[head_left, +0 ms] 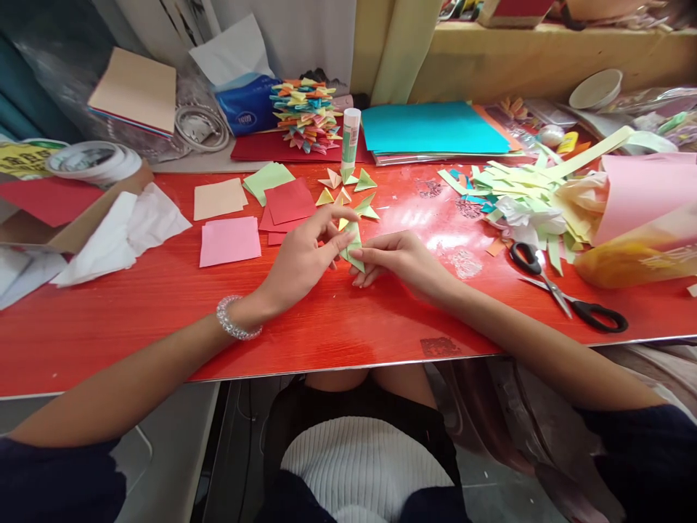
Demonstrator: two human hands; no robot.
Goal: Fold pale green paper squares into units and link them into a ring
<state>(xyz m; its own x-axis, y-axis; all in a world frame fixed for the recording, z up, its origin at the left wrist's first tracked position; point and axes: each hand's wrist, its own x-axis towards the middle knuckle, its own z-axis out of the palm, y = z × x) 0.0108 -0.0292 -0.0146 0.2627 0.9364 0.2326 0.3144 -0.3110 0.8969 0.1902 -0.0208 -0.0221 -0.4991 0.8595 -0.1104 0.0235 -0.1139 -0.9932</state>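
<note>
Entry, clock centred on the held slip, twelve pointing away from you:

Green slip (353, 243): one, folded, tapering to a tip near you; held over the desk (136, 312) between your hands

Left hand (308, 250): on the slip's nine o'clock side, fingers pinching its upper part

Right hand (406, 261): on the four o'clock side, thumb and fingers closed on its lower end

Folded pieces (343, 197): several, at twelve, the nearest just beyond your left fingertips; glue stick (350, 138) upright behind them

Red squares (290, 201): at ten, close to your left knuckles

Scraps (512, 185): heaped between two and three. Scissors (555, 293): just past three, blades parted

Hazards, as judged: uneven thumb pressure may skew your crease; a loosened right pinch may let the layers spring apart; a forward left knuckle may scatter the pieces; a wide right sweep may catch the blades
</note>
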